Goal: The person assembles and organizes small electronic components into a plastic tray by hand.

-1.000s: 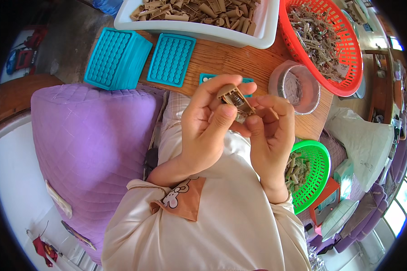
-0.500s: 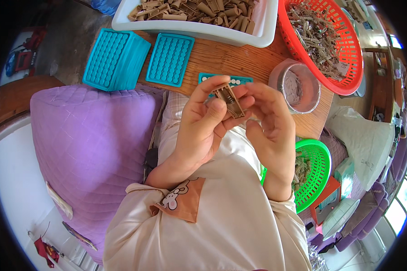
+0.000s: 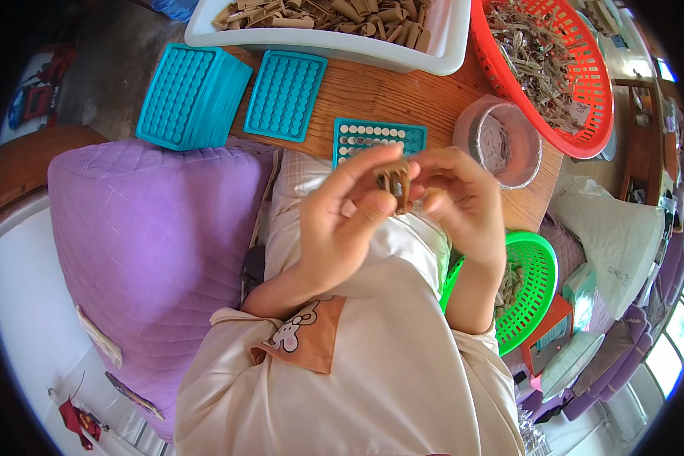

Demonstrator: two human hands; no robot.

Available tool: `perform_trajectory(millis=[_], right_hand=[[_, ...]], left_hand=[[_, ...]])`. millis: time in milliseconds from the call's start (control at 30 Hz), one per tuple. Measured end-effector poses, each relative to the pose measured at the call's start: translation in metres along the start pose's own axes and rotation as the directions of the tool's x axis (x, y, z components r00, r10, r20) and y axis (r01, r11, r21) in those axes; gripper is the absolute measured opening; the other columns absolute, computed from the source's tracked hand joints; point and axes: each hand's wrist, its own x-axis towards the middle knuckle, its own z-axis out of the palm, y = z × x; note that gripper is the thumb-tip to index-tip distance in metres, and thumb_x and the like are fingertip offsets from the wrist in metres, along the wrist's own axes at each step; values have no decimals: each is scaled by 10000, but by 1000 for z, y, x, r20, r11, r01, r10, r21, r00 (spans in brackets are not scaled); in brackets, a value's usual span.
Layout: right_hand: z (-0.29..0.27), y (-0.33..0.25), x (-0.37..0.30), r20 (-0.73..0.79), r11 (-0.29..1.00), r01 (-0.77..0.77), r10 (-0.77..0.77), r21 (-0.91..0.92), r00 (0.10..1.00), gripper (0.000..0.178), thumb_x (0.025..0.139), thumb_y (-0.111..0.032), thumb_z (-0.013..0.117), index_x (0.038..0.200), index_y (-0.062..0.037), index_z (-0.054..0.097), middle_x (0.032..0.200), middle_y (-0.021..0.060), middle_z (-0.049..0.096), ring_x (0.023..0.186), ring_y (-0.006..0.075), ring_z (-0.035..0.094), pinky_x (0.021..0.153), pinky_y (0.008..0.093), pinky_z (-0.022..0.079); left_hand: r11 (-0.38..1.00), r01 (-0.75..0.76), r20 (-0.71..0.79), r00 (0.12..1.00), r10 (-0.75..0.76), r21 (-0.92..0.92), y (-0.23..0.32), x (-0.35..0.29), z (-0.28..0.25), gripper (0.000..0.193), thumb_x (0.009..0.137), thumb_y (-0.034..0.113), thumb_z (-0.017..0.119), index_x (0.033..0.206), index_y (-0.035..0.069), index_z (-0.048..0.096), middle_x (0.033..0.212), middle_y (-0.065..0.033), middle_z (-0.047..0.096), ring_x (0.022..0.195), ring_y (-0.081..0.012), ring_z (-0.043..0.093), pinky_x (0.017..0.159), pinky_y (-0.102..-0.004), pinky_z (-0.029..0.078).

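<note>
A small hollow brown plastic casing point(image 3: 403, 189) with a dark coil-like part inside is held up above the person's lap, pinched between the thumb and fingers of the left hand point(image 3: 336, 226), while the right hand point(image 3: 467, 207) is half curled close against its right side, though whether those fingertips grip it cannot be told. Just beyond, a flat teal plastic tray point(image 3: 416, 140) bearing round white pieces lies on the brown wooden table point(image 3: 353, 95), with a clear round plastic tub point(image 3: 526, 163) to its right. Farther out stand a white rectangular plastic bin point(image 3: 334, 50) of brown pieces and a red slotted plastic basket point(image 3: 590, 70).
</note>
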Motion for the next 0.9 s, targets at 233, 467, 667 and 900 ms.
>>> perform_trajectory(millis=[233,467,667,900], right_hand=[[-14,39,-3,-195,841,-179,89,-511,977,96,740,3,547,832,12,571,717,110,524,582,170,526,536,265,419],[0,76,-8,-57,612,-1,-72,-791,996,173,680,-47,605,852,-37,590,809,95,534,675,259,540,580,340,440],[0,86,-13,-41,569,-6,-49,-822,998,151,675,-47,609,824,-60,595,791,67,541,681,234,544,560,322,453],[25,23,-21,-208,855,94,-228,-509,951,151,666,30,605,793,-51,608,750,67,572,644,196,571,495,270,457]], left_hand=[[978,145,-92,983,-160,-147,-1,6,-36,437,768,165,599,1137,7,427,976,-145,564,801,-230,601,674,-309,518],[940,250,-78,958,-275,-234,-8,-4,-46,424,774,138,587,1144,16,421,982,-130,563,818,-230,599,679,-311,521],[906,347,-39,929,-367,-243,-4,-9,-45,429,779,119,580,1158,15,408,986,-127,561,836,-227,594,684,-310,518],[904,407,-36,909,-414,-128,-8,-13,-36,416,777,55,568,1158,6,407,992,-129,556,845,-211,589,701,-287,507]])
